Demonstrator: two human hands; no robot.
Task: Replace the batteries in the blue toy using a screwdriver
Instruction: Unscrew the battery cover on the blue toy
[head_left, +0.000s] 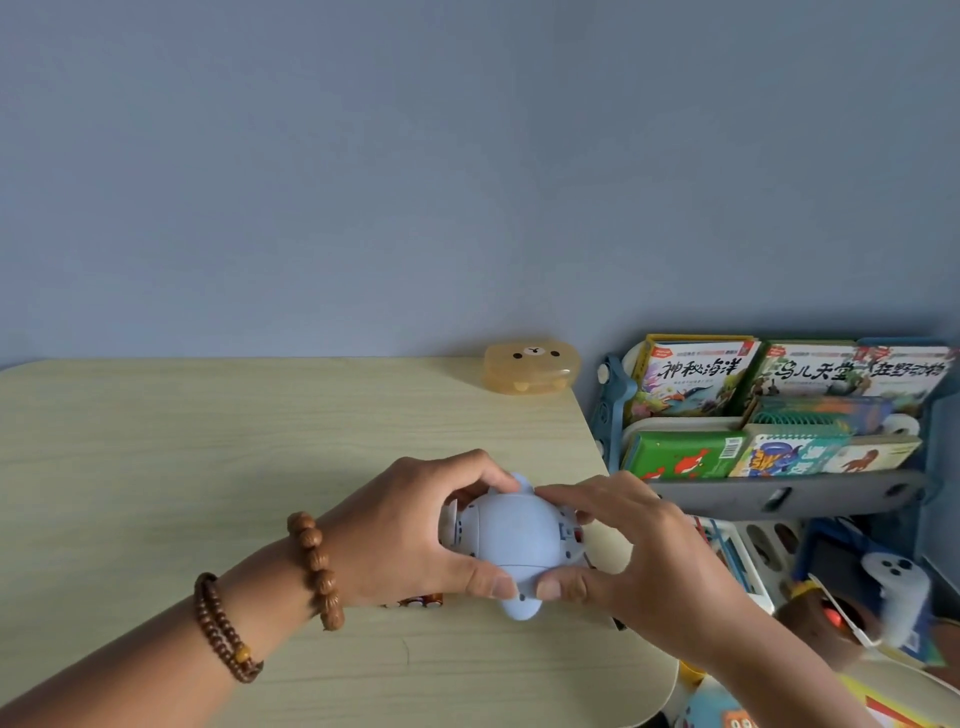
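The light blue toy (517, 540) is held just above the pale wooden table (218, 467), near its right edge, with its smooth underside facing me. My left hand (410, 525) grips its left side, thumb at the near end and fingers curled over the far end. My right hand (634, 551) grips its right side the same way, thumb beside the left thumb. Brown-and-gold batteries (415, 601) peek out from under my left wrist on the table. A dark tip (617, 622) shows below my right hand; I cannot tell whether it is the screwdriver.
A translucent amber bear-faced box (531, 367) sits at the table's far right corner. Right of the table stands a shelf of picture books (779, 410), with toys and bins (883, 587) on the floor below. A blue-grey wall is behind.
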